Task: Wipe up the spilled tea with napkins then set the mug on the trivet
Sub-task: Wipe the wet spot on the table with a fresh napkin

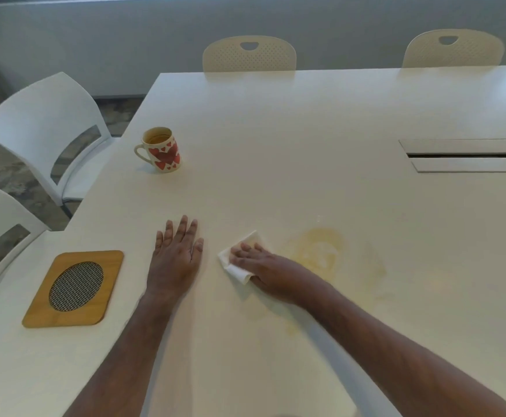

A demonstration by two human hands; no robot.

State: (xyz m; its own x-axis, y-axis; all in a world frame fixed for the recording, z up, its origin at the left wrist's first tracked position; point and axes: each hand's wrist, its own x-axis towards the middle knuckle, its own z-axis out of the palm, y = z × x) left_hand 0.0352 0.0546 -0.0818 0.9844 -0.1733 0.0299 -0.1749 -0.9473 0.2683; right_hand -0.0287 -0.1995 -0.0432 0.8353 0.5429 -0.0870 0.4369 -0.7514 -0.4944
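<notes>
A white mug with red hearts stands upright at the table's left side, tea inside it. A wooden trivet with a mesh oval centre lies near the front left edge. A folded white napkin lies on the table under my right hand, which presses it flat with straight fingers. Pale yellow spilled tea spreads just right of the napkin, with fainter streaks further right and nearer me. My left hand rests flat on the table, fingers spread, left of the napkin.
The white table has a cable hatch at the right. White chairs stand along the left side, and beige chairs stand at the far edge.
</notes>
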